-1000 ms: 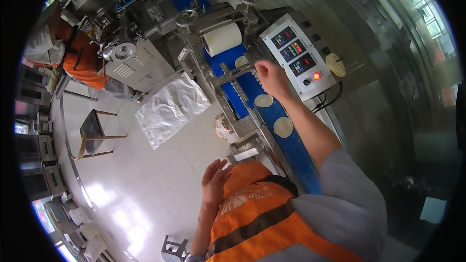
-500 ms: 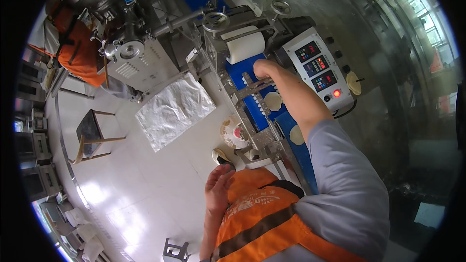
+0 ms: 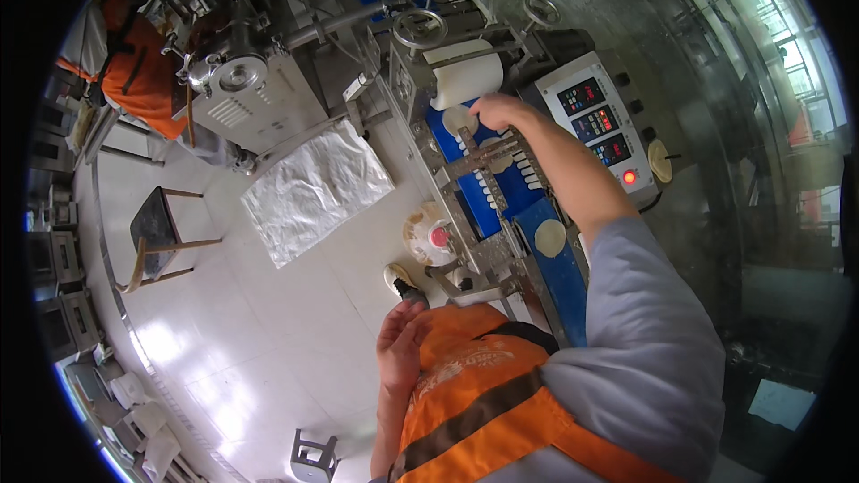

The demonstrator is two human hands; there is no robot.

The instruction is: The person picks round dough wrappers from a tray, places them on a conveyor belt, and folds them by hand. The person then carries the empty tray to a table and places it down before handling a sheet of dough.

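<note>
Crossbar (image 3: 474, 161) spans belt (image 3: 515, 194); control box (image 3: 595, 125) right; left side open.

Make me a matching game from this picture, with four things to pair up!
Things:
1. right hand
2. left hand
3. belt
4. wrinkled sheet

Clues:
A. silver
B. near the white roller
C. blue, with pale round pieces on it
D. beside the orange apron

Right pairs: 1-B, 2-D, 3-C, 4-A
</note>
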